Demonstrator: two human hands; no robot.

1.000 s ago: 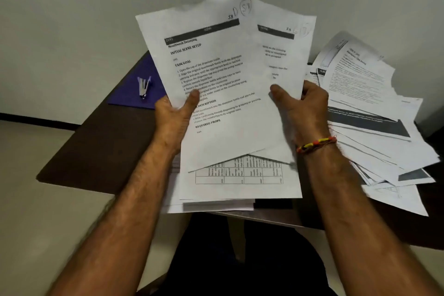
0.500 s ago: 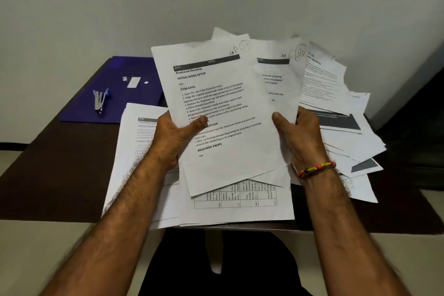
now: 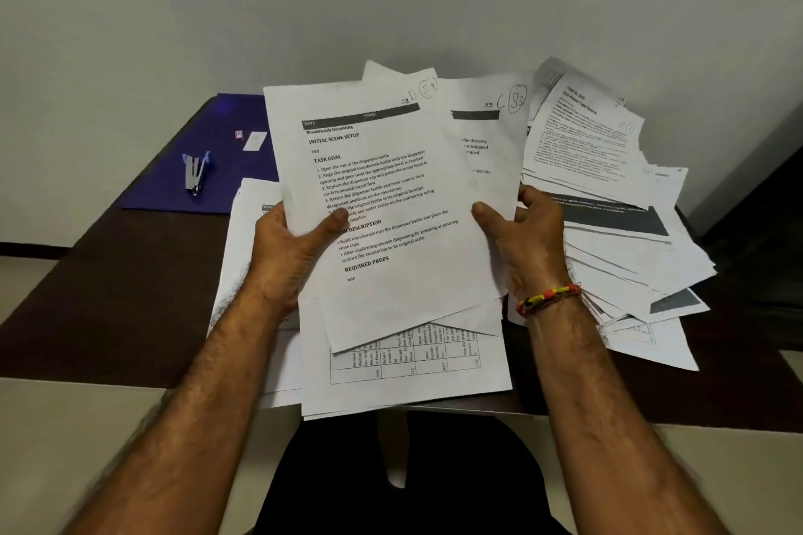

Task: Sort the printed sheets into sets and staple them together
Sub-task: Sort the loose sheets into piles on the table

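White printed sheets [image 3: 382, 204] in both hands

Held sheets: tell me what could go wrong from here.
1. The white printed sheets fanned between the left hand and right hand are uneven; stapled so, a page might be missed.
2. The loose heap of white papers overhangs the dark brown table; a nudge might spill it.
3. The silver stapler lies apart on the purple folder; reaching may loosen the grip.
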